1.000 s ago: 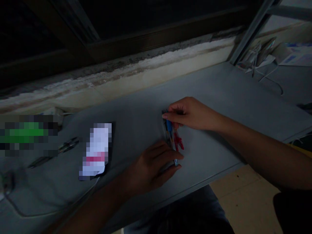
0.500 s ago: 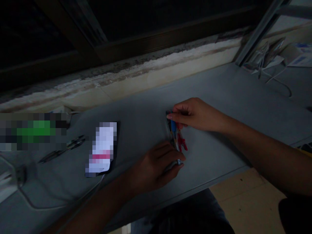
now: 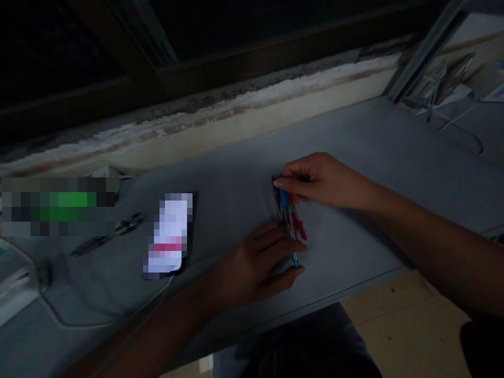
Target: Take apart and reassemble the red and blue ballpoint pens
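Observation:
My right hand pinches the top of a blue pen between thumb and fingers. The pen slants down toward me over the grey table, its blue lower tip showing between the thumb and forefinger of my left hand. Those left fingers are parted around the tip and do not seem to grip it. Beside the blue pen is a red piece, perhaps part of another pen, partly hidden. A dark slim object lies close along the pen's left side; the dim light hides its detail.
To the left lies a lit phone with a white cable. Past it are dark pens and a blurred-out item. Cables and papers sit at the far right. A windowsill runs behind the table.
My left thumb and forefinger have spread a little wider around the pen's lower end, where a blue tip now shows. My right hand keeps its pinch. The whole view has shifted slightly.

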### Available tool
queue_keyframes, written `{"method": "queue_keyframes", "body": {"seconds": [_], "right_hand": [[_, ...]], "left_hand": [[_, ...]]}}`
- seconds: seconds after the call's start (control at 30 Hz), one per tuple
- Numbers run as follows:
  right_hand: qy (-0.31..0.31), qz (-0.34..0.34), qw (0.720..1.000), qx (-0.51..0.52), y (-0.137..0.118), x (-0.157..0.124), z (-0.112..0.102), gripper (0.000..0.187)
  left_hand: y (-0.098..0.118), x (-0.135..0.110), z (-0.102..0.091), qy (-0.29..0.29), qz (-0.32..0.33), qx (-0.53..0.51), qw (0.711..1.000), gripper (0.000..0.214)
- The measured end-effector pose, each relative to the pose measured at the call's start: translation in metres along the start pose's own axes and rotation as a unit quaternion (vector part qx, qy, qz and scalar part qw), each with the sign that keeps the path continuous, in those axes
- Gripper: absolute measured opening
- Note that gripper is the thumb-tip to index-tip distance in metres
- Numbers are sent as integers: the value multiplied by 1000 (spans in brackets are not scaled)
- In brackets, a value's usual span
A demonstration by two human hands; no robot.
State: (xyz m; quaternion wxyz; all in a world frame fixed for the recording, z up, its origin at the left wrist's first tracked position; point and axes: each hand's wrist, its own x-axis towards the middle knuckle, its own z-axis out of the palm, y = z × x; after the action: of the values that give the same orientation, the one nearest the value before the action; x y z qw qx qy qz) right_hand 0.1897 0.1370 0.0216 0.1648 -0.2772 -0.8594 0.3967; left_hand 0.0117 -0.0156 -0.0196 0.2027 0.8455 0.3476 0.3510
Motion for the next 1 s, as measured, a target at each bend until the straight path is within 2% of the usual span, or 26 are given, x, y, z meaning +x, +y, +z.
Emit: {"method": "queue_keyframes", "body": {"seconds": [0.17,0.3,0.5,1.0], "right_hand": [[-5,5,1000,29,1,0,0,41],[1,8,1000,21,0,-1,2,38],[0,2,1000,1,-3,0,1,37],[-15,-4,1000,27,-2,1,3,37]], "left_hand": [[-2,-3,1,30,-22,8,999,33],[-4,-4,3,28,-13,18,999,27],[-3,-3,1,14,-24,15,999,28],[-7,-3,2,5,-32,22,999,27]]}}
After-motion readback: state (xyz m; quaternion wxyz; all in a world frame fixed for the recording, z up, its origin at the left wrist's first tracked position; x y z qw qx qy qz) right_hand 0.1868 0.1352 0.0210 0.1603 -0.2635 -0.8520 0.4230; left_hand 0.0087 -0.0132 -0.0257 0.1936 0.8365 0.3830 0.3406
